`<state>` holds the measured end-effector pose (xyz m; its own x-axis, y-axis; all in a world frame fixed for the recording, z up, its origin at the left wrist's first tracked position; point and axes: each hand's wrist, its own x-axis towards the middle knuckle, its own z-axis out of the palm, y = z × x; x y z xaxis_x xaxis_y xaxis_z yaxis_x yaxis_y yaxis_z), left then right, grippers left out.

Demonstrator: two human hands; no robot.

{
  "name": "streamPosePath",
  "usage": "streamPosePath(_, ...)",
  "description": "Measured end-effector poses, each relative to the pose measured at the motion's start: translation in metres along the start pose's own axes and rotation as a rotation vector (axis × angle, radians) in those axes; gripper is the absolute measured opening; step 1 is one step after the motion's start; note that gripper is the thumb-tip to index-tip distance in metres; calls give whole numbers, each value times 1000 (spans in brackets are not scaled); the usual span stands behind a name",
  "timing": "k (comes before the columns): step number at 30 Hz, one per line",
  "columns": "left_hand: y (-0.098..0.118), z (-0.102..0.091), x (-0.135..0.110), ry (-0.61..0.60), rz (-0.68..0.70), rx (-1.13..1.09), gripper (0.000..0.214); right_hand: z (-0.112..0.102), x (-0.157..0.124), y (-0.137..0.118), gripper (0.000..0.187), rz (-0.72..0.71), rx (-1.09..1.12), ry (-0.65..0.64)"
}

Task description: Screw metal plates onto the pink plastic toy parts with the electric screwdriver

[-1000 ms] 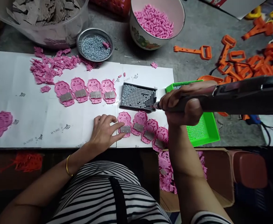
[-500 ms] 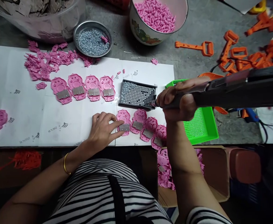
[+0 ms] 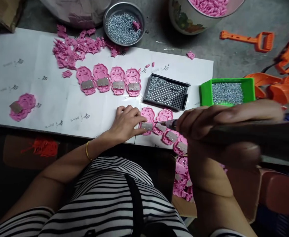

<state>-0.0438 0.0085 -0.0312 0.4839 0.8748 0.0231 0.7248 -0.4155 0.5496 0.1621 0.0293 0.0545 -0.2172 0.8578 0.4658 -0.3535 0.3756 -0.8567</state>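
My left hand [image 3: 126,123] rests with fingers spread on the white paper, its fingertips pressing the leftmost pink paw-shaped part [image 3: 146,124] of the near row, on its grey metal plate. My right hand [image 3: 208,123] is closed around a dark electric screwdriver [image 3: 253,131] whose tip points at that same part's plate. Three more pink parts [image 3: 170,133] of that row lie to the right, partly hidden by my right hand. A black screw tray [image 3: 166,92] with holes sits just behind them.
A second row of pink parts [image 3: 110,80] lies farther back, with loose pink pieces [image 3: 77,49] behind. A metal dish of screws [image 3: 123,23], a bowl of pink pellets [image 3: 203,10], a green tray of screws [image 3: 227,92] and orange plastic handles [image 3: 282,65] surround the paper. A box of pink parts [image 3: 184,181] sits below the table edge.
My right hand has brought the screwdriver tip from the black screw tray down and left to the pink part that my left hand holds. The view shifted, uncovering the green tray.
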Motion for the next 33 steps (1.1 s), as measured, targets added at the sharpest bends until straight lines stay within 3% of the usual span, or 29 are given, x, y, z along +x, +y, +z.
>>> streamPosePath(3,0,0,0,-5,0,-14,38,20,-8,12,27,-2,97,-22)
streamPosePath(6,0,0,0,-19,0,-28,37,27,-11,27,26,0,120,-32)
streamPosePath(17,2,-4,1,-43,-13,-13,27,29,-8,45,24,-56,162,-5)
streamPosePath(22,2,-2,1,-50,-20,4,27,31,-2,45,14,9,124,-128)
streamPosePath(28,5,-3,2,-83,-48,-5,27,31,5,49,15,-10,204,-253)
streamPosePath(33,6,-6,5,-133,-69,-14,29,23,1,54,13,53,185,-250)
